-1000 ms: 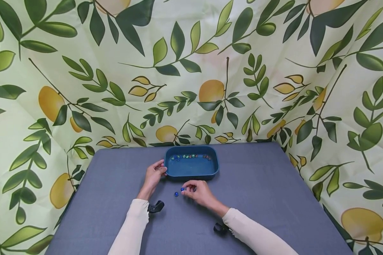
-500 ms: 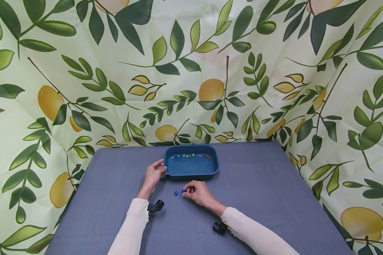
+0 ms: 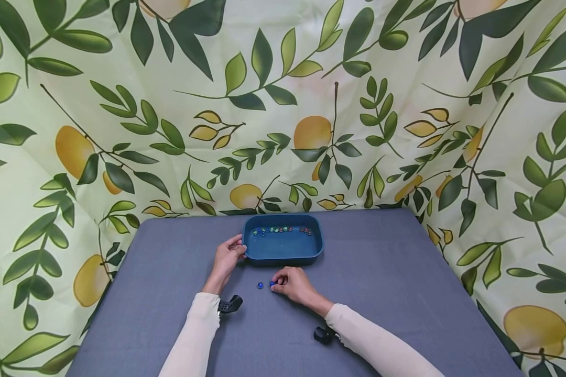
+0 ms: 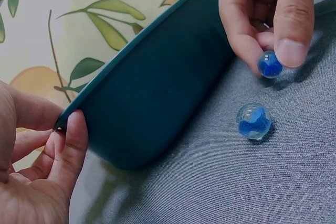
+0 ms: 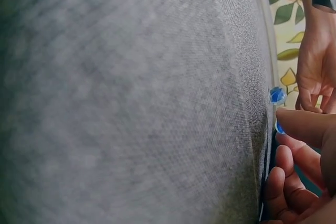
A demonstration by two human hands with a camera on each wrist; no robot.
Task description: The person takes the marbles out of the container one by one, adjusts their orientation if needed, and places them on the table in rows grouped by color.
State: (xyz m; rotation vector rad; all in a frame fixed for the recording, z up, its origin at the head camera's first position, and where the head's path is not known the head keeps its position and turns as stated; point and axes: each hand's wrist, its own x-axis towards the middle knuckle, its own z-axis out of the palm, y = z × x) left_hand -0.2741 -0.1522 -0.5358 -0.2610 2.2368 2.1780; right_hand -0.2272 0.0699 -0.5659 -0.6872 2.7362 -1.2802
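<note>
While one round clear-and-blue glass marble (image 4: 254,121) lies before the teal rectangular tray (image 3: 283,248), the curled right hand (image 3: 294,284) pinches another marble (image 4: 270,65). The left hand (image 3: 227,259) pinches the tray's left end.

Draped booth (image 3: 495,220), leaf-and-fruit print hangings (image 3: 264,120), cloth-covered grey table (image 3: 382,272)

A creased pale backdrop (image 3: 273,118) printed with green leaves (image 3: 262,60) and orange fruits (image 3: 313,133) spans nine o'clock through twelve to three; grey-blue cloth (image 3: 170,272) covers the table (image 3: 387,283) at six.
</note>
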